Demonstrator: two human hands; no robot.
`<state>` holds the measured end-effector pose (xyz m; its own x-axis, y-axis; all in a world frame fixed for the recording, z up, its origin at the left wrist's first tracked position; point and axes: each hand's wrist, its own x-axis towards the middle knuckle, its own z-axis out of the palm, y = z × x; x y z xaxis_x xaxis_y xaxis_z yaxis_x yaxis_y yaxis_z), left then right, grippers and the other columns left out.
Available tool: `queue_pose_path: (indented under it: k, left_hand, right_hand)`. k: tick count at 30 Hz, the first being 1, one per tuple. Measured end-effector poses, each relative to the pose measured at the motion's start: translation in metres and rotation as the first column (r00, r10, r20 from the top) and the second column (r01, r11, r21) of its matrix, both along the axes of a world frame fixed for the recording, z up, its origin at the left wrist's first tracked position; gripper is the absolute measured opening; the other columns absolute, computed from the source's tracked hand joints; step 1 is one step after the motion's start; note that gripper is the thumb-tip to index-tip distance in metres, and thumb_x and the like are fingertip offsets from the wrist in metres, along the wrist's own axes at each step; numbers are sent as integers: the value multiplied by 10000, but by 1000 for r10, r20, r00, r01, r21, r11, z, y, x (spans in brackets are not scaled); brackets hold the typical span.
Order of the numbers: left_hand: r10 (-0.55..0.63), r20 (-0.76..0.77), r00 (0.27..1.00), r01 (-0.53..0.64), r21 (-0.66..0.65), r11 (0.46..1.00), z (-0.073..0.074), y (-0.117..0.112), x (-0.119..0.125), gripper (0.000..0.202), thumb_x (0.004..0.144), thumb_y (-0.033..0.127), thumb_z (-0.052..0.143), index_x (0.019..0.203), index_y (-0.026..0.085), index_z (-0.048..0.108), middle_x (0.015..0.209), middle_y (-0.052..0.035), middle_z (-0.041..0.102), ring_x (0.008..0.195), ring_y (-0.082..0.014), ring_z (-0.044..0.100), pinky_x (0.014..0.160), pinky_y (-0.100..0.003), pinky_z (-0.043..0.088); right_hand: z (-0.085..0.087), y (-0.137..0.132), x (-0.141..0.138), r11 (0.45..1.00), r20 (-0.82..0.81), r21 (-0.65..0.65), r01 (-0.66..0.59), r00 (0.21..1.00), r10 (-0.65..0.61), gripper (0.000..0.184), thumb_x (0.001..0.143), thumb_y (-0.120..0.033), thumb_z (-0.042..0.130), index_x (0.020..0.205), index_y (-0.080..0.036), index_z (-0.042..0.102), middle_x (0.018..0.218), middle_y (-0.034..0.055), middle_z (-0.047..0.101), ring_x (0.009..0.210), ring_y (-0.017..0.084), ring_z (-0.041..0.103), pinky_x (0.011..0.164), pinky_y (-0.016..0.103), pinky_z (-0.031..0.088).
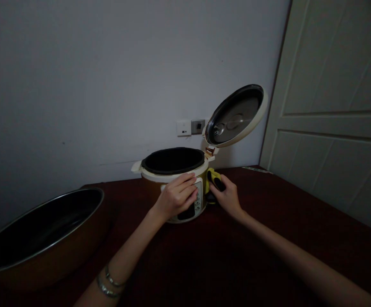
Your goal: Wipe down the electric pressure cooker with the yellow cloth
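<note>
A rice cooker (153,186) with a gold-brown body and a white rim stands upright on the dark red table. Its round lid (236,119) is raised on the hinge at the right, showing the metal inner side. Dark inside, the cooker's pot (174,160) shows no contents I can make out. My left hand (178,195) rests against the cooker's front, fingers stretched over the control panel (198,199) and partly hiding it. At the cooker's right side, my right hand (226,196) grips a yellow and black cloth (214,175) close against the body.
A large brown pan (54,260) with a dark inside sits at the table's left. Behind the cooker is a pale wall with a white socket (183,128) and a grey one (198,126). A panelled door (335,153) stands at the right beyond the table (268,238).
</note>
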<state>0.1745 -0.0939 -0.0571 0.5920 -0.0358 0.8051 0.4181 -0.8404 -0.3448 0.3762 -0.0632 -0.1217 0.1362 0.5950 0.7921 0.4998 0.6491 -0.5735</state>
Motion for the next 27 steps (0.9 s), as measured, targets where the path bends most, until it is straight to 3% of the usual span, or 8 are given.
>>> queue_pose_path:
  k: [5,8,11,16,21,24,27]
  left_hand:
    - [-3,4,1000,3,-21,1000,-2,1,0,147,811,105,569,922,104,665,1010,-125,706,1106,-233,600,928,-410,537]
    - [-5,1,1000,5,-29,1000,-2,0,0,145,814,107,563,914,108,667,1019,-125,704,1114,-231,595,931,-413,534]
    - [3,1,1000,-3,-24,1000,-2,0,0,133,815,106,565,901,103,666,1007,-126,706,1106,-231,598,926,-410,537]
    - [20,-3,1000,-20,-16,1000,-1,-2,0,126,823,113,562,898,105,663,1008,-123,707,1099,-232,602,923,-417,538]
    - [19,6,1000,-19,-10,1000,-2,-2,0,123,816,103,568,886,87,667,995,-137,709,1098,-235,603,946,-408,522]
    - [16,17,1000,-16,-6,1000,-3,-2,1,132,818,109,563,895,96,669,996,-132,709,1095,-232,607,947,-415,521]
    - [15,19,1000,-15,-5,1000,-3,-1,1,131,816,110,565,894,94,669,994,-134,709,1093,-234,608,948,-419,519]
  right_hand:
    - [3,-19,-6,996,111,40,-80,991,75,194,784,-269,574,663,-211,435,655,-32,459,602,123,433,572,243,366]
    - [-3,-3,0,999,-2,3,-42,999,42,106,781,-295,562,754,-196,535,718,0,551,658,149,500,628,268,418]
    - [-12,23,9,992,-135,-116,-40,991,24,213,762,-346,557,872,-167,595,826,50,644,745,190,573,696,305,460]
    - [-34,43,15,971,-155,-238,-24,988,-13,250,714,-371,558,836,-159,605,785,77,676,711,220,616,675,338,483]
    - [-49,16,0,962,-159,-275,-8,987,-38,223,718,-342,544,866,-178,576,812,81,681,751,233,634,688,355,493]
    - [-43,-5,-11,968,-151,-242,-71,988,34,200,756,-323,534,908,-194,536,837,66,675,781,216,628,704,341,499]
    - [-32,-6,-13,976,-135,-189,-106,987,81,168,775,-319,529,899,-210,500,834,49,662,770,200,617,713,332,498]
